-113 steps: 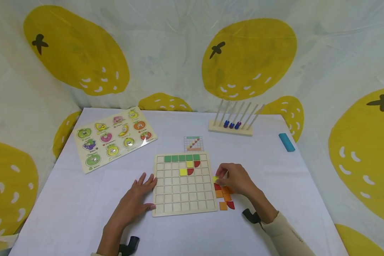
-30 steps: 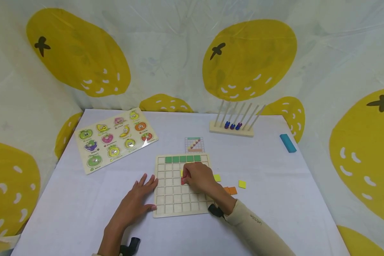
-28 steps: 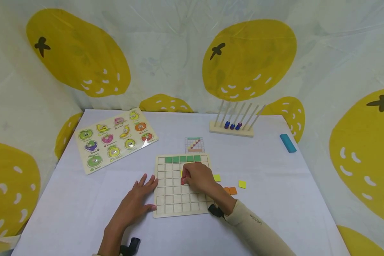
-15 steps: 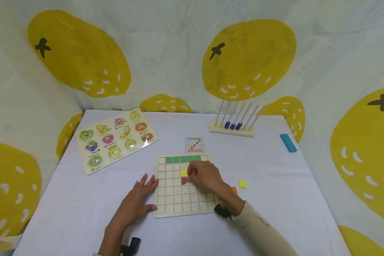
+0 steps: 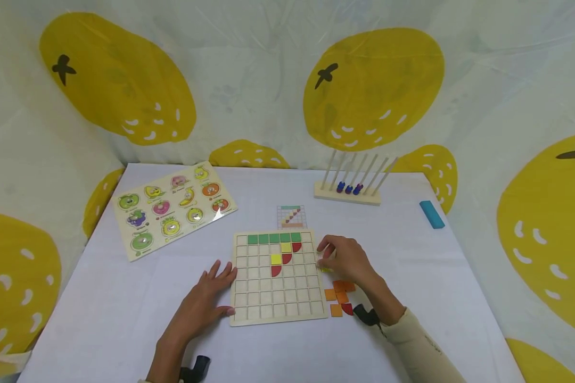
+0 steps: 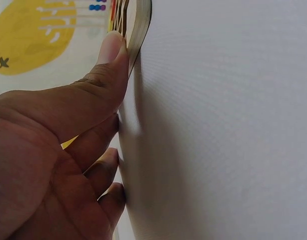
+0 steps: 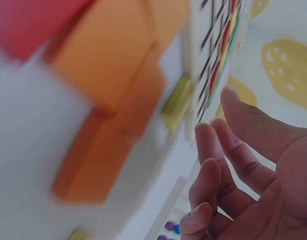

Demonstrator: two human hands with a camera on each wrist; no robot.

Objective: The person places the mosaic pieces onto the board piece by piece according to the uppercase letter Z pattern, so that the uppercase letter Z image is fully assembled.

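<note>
Pale square wooden grid board (image 5: 265,298) is showing off green square tiles (image 5: 274,239) plus red quarter-circle tiles (image 5: 286,258), and the white fabric backdrop (image 5: 249,64) is flaunting big yellow fruit prints (image 5: 374,90).

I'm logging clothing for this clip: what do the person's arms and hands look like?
The left hand and right hand are bare. The right sleeve is pale beige with a small, illegible dark marking; the left sleeve barely shows. A black, angled device sits at each wrist.

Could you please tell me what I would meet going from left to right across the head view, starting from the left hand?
Left hand → wooden grid board → right hand → teal block.
</note>
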